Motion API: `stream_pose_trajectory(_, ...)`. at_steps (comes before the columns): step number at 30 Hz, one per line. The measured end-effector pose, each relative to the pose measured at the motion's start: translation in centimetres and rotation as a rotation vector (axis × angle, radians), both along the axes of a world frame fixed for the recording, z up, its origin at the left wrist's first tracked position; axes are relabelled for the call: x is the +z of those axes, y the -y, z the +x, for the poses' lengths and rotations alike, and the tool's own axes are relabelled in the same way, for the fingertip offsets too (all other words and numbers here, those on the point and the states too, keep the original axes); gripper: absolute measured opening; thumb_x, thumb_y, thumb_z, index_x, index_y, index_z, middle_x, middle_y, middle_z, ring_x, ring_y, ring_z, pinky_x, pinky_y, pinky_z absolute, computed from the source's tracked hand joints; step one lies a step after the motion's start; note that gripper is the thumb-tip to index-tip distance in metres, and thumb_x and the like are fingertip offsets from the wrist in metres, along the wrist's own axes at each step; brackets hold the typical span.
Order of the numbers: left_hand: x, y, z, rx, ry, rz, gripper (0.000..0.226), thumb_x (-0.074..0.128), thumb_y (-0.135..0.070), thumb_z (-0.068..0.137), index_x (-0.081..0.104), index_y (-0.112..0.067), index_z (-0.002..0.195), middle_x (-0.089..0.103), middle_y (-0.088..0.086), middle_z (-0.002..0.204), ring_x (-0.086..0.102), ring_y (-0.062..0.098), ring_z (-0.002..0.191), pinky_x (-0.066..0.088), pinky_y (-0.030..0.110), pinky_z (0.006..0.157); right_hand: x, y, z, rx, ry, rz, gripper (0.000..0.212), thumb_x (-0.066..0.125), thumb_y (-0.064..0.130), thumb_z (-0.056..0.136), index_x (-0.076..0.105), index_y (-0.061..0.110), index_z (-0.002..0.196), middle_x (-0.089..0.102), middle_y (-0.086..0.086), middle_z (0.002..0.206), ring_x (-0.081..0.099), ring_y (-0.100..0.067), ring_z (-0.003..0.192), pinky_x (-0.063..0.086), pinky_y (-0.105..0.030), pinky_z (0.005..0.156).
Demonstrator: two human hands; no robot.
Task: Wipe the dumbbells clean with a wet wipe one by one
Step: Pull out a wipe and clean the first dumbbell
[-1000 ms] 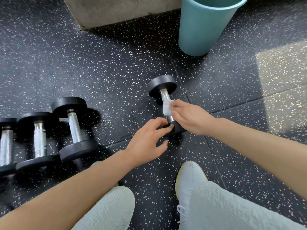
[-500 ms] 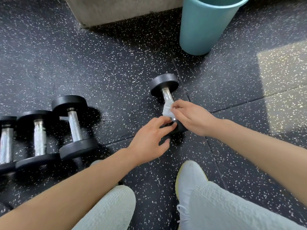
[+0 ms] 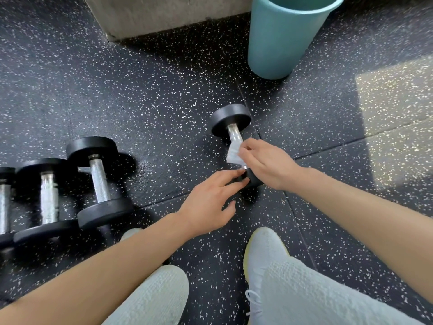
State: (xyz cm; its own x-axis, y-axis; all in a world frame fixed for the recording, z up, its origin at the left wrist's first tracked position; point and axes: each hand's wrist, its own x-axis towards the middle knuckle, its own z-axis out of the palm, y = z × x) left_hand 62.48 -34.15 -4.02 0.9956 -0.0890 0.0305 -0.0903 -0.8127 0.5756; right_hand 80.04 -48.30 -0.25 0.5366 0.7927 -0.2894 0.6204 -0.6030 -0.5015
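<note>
A small black dumbbell [image 3: 230, 120] with a chrome handle lies on the speckled floor in the middle of the view. My right hand [image 3: 267, 164] pinches a white wet wipe [image 3: 234, 154] wrapped round the handle. My left hand [image 3: 208, 202] rests its straight fingertips on the near black end, which is mostly hidden under both hands. Three more dumbbells [image 3: 98, 181] lie side by side at the left.
A teal plastic bin [image 3: 281, 41] stands behind the dumbbell. A concrete block [image 3: 164, 12] sits at the top. My knees and a white shoe [image 3: 264, 247] fill the bottom. A sunlit patch lies on the floor at the right.
My right hand has slid the wipe a little along the handle. My left hand stays on the near end.
</note>
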Motion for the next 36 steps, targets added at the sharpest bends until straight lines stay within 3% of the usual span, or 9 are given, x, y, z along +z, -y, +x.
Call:
stream_pose_trajectory(3, 0.2, 0.0, 0.2, -0.031, -0.005, 0.009, 0.060, 0.065, -0.018, 0.091, 0.055, -0.020, 0.151, 0.043, -0.005, 0.161, 0.043, 0.014, 0.143, 0.042, 0.029, 0.115, 0.3, -1.5, 0.8, -0.019, 0.007, -0.018, 0.056, 0.022, 0.041, 0.109, 0.066, 0.008, 0.103, 0.050, 0.010, 0.119, 0.052, -0.017, 0.101, 0.048, -0.043, 0.086)
stream_pose_trajectory(6, 0.1, 0.0, 0.4, -0.049, -0.006, 0.011, 0.060, 0.064, -0.016, 0.091, 0.055, -0.018, 0.150, 0.042, -0.005, 0.162, 0.043, 0.016, 0.144, 0.042, 0.030, 0.115, -0.2, -1.2, 0.6, -0.008, 0.042, -0.038, 0.056, 0.020, 0.042, 0.108, 0.066, 0.015, 0.091, 0.052, 0.009, 0.127, 0.051, -0.017, 0.103, 0.047, -0.040, 0.082)
stream_pose_trajectory(9, 0.2, -0.1, 0.4, -0.055, -0.010, 0.026, 0.061, 0.063, -0.015, 0.090, 0.054, -0.018, 0.151, 0.041, -0.006, 0.163, 0.041, 0.015, 0.145, 0.041, 0.029, 0.114, -0.5, 0.7, -0.3, 0.014, 0.065, -0.057, 0.056, 0.020, 0.044, 0.108, 0.064, 0.022, 0.082, 0.052, 0.015, 0.120, 0.050, -0.013, 0.101, 0.046, -0.039, 0.080)
stream_pose_trajectory(13, 0.3, -0.1, 0.5, -0.064, -0.013, 0.036, 0.063, 0.064, -0.014, 0.090, 0.054, -0.016, 0.152, 0.040, -0.005, 0.164, 0.040, 0.016, 0.146, 0.038, 0.029, 0.118, -0.5, 1.4, -0.3, 0.021, 0.038, -0.044, 0.056, 0.021, 0.045, 0.109, 0.066, 0.024, 0.084, 0.051, 0.018, 0.124, 0.052, -0.012, 0.103, 0.048, -0.041, 0.084)
stream_pose_trajectory(18, 0.7, 0.2, 0.8, -0.079, -0.019, 0.036, 0.062, 0.063, -0.014, 0.090, 0.053, -0.014, 0.152, 0.038, -0.003, 0.166, 0.039, 0.017, 0.148, 0.033, 0.028, 0.121, -0.9, -1.8, 1.7, 0.006, 0.074, -0.029, 0.052, 0.023, 0.041, 0.109, 0.063, 0.019, 0.085, 0.049, 0.008, 0.137, 0.054, -0.021, 0.105, 0.047, -0.040, 0.084)
stream_pose_trajectory(24, 0.9, 0.3, 1.3, -0.096, -0.042, 0.061, 0.058, 0.061, -0.018, 0.092, 0.055, -0.016, 0.150, 0.040, -0.002, 0.163, 0.037, 0.017, 0.145, 0.035, 0.028, 0.117, -1.5, -0.1, 0.6, 0.027, 0.084, -0.033, 0.048, 0.021, 0.041, 0.109, 0.061, 0.026, 0.086, 0.048, 0.010, 0.140, 0.050, -0.016, 0.115, 0.044, -0.038, 0.085)
stream_pose_trajectory(30, 1.1, 0.1, 1.6, -0.083, -0.095, 0.068, 0.059, 0.060, -0.024, 0.094, 0.051, -0.024, 0.153, 0.034, 0.001, 0.162, 0.038, 0.019, 0.144, 0.045, 0.031, 0.106, -0.7, 0.8, 0.5, 0.047, 0.058, -0.056, 0.050, 0.020, 0.041, 0.109, 0.057, 0.028, 0.078, 0.048, 0.009, 0.138, 0.050, -0.016, 0.111, 0.048, -0.042, 0.087)
stream_pose_trajectory(33, 1.0, 0.1, 1.5, -0.092, -0.092, 0.074, 0.061, 0.062, -0.024, 0.093, 0.052, -0.023, 0.153, 0.037, 0.002, 0.159, 0.040, 0.019, 0.142, 0.044, 0.031, 0.109, -1.3, -1.7, 2.1, 0.064, 0.115, -0.048, 0.045, 0.024, 0.036, 0.108, 0.060, 0.018, 0.088, 0.050, -0.003, 0.136, 0.054, -0.028, 0.110, 0.050, -0.047, 0.087)
stream_pose_trajectory(36, 0.9, -0.1, 1.5, -0.124, -0.077, 0.101, 0.064, 0.064, -0.026, 0.090, 0.052, -0.019, 0.153, 0.039, 0.005, 0.159, 0.042, 0.023, 0.142, 0.038, 0.032, 0.116, -1.5, -3.2, 3.1, 0.039, 0.107, -0.060, 0.042, 0.025, 0.036, 0.108, 0.060, 0.016, 0.094, 0.050, -0.004, 0.139, 0.053, -0.029, 0.114, 0.044, -0.039, 0.086)
